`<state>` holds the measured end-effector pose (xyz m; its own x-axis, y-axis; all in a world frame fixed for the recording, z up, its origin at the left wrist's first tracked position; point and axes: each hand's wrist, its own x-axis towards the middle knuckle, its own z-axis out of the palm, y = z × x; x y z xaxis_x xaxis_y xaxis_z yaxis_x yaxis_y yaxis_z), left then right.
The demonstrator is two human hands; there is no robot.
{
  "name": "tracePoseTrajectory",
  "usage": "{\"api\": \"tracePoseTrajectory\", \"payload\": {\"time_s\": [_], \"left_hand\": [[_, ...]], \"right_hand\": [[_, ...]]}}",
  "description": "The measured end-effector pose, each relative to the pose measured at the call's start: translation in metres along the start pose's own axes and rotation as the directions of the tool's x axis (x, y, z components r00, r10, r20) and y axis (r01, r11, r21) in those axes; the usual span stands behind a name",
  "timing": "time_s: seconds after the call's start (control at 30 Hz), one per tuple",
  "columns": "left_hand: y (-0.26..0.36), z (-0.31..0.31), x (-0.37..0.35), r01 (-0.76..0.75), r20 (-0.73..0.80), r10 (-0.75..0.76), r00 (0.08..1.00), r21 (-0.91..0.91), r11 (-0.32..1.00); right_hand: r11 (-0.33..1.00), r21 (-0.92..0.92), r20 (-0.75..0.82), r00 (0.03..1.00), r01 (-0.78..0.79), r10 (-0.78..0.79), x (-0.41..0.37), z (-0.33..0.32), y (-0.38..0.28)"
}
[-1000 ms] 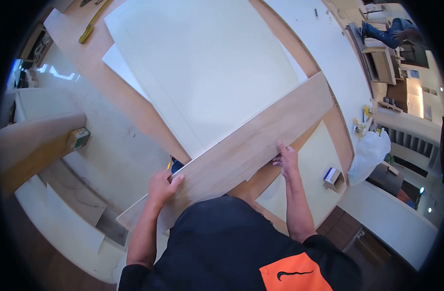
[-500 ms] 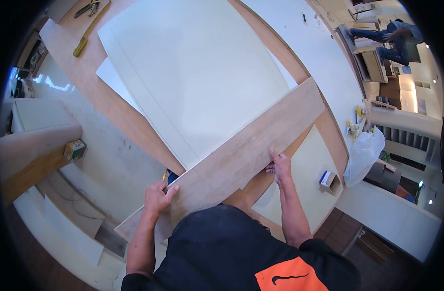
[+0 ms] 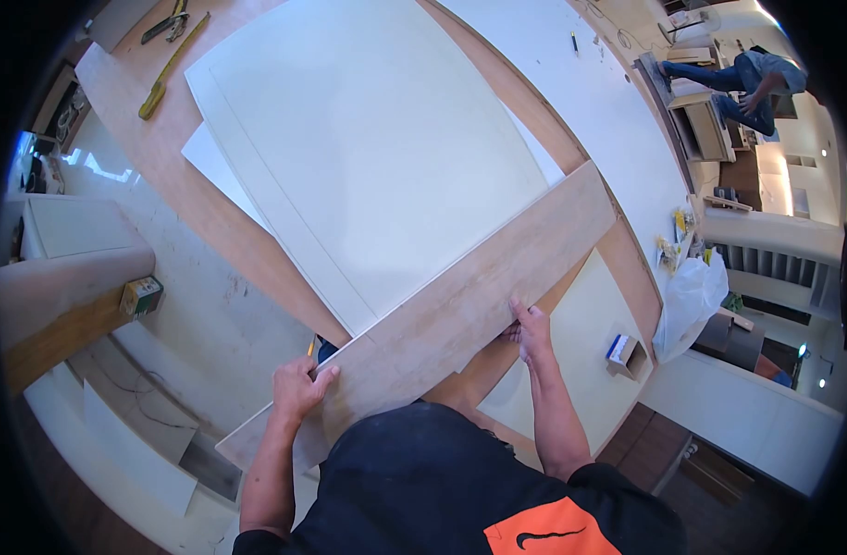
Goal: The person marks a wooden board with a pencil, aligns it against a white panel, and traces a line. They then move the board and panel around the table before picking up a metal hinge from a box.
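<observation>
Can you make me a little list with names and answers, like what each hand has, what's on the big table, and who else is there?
left hand: on the long wooden board, near its lower-left end
right hand: holding the same board's near edge
beside the board: big white sheet with a thin line along one side
on the table: yellow tape measure, small open box on a pale panel
other person: far right, in blue trousers
</observation>
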<state>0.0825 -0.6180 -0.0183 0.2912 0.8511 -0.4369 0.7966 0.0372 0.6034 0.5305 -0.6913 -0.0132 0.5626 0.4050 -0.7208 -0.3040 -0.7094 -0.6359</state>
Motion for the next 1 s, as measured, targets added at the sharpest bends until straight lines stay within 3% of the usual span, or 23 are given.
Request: {"api": "tracePoseTrajectory", "payload": {"time_s": [1.0], "left_hand": [[-0.0008, -0.0016, 0.001, 0.034, 0.04, -0.034, 0.999, -0.003, 0.999]], "right_hand": [[1.0, 0.027, 0.026, 1.0, -0.014, 0.013, 0.0006, -0.0029, 0.0008]]}}
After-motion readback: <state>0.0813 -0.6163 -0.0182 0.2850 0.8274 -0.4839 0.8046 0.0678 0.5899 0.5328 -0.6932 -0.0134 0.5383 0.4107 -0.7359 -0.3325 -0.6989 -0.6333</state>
